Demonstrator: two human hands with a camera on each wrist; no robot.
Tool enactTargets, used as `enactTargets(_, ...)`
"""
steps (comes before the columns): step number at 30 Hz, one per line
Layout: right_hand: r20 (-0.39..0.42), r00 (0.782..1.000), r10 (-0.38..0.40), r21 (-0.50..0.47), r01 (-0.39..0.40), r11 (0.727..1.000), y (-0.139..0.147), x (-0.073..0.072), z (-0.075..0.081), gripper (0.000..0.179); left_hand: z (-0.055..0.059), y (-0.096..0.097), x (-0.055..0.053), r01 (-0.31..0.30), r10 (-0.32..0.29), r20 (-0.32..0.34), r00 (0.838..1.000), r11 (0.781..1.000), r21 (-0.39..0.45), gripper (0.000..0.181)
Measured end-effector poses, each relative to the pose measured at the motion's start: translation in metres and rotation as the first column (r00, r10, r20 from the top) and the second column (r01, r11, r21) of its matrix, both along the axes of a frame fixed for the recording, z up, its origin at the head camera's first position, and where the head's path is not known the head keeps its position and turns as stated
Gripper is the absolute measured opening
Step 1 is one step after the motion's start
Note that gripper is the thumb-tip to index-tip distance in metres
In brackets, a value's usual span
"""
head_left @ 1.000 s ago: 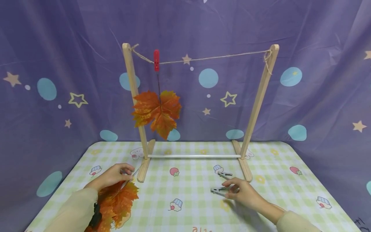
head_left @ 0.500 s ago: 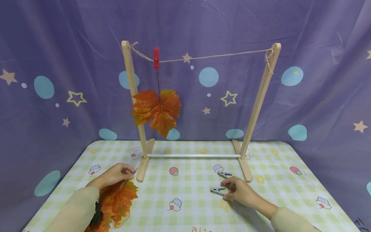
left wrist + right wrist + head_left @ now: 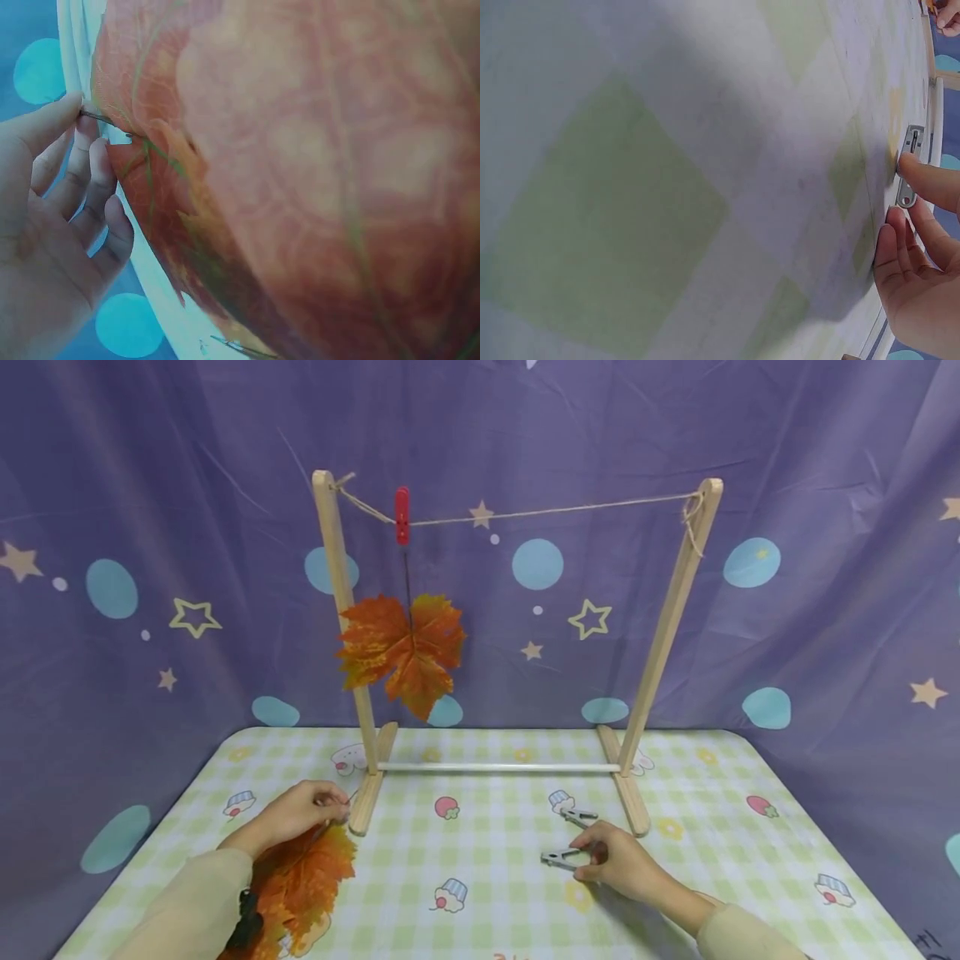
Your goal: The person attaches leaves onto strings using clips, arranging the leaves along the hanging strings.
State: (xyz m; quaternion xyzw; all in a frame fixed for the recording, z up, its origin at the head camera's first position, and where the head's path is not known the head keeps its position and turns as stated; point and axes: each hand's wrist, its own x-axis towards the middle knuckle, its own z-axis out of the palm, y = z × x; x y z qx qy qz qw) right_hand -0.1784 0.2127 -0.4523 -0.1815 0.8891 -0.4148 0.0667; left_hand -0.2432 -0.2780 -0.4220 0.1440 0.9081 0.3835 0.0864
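My left hand pinches the thin stem of an orange artificial maple leaf at the table's left; this leaf fills much of the left wrist view. More leaf surface lies under the forearm, partly hidden by it. At the right, my right hand holds a grey clothespin by its handle end between thumb and fingers, low over the tablecloth. In the right wrist view the thumb lies on this clothespin. Just behind the fingers rests a second grey clothespin.
A wooden frame stands at the back, a string tied between its posts. From the string's left part a red clothespin hangs another maple leaf by its stem. A white rod joins the feet. Behind is a purple curtain.
My right hand's fingers have shifted slightly left, further over the handles of the grey clothespin. The left hand keeps its pinch on the leaf stem, nearly still. The view shifts slightly.
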Motion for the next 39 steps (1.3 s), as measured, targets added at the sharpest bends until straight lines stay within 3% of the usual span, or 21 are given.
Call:
enactTargets(8,-0.001,1.0,-0.012,-0.031,0.012,0.999,-0.001,0.003,-0.003,0.034,0.019,0.004,0.007,-0.092,0.083,-0.071,0.994,0.987,-0.131,0.019)
enactTargets(18,-0.009,0.999,-0.033,-0.033,0.032,0.999,-0.001,0.003,-0.004,0.033,0.045,0.013,0.013,-0.16,0.138,-0.175,0.975,0.98,-0.115,0.03)
enactTargets(24,-0.007,0.999,-0.031,-0.039,0.031,0.999,-0.001,0.003,-0.004,0.034,0.062,0.027,0.018,-0.204,0.176,-0.262,0.949,0.975,-0.085,0.025)
enactTargets(28,-0.005,0.999,-0.031,-0.042,0.031,0.999,-0.001,0.002,-0.004,0.034,0.07,0.037,0.02,-0.229,0.204,-0.282,0.938,0.972,-0.059,0.026)
enactTargets(32,-0.003,1.0,-0.025,-0.042,0.025,0.999,0.0,0.003,-0.004,0.034,0.073,0.045,0.021,-0.227,0.204,-0.3,0.932,0.973,-0.042,0.027)
enactTargets(39,-0.016,1.0,-0.009,-0.037,0.009,0.999,0.001,0.003,-0.004,0.034,0.078,0.06,0.022,-0.187,0.164,-0.388,0.907,0.982,-0.021,0.018)
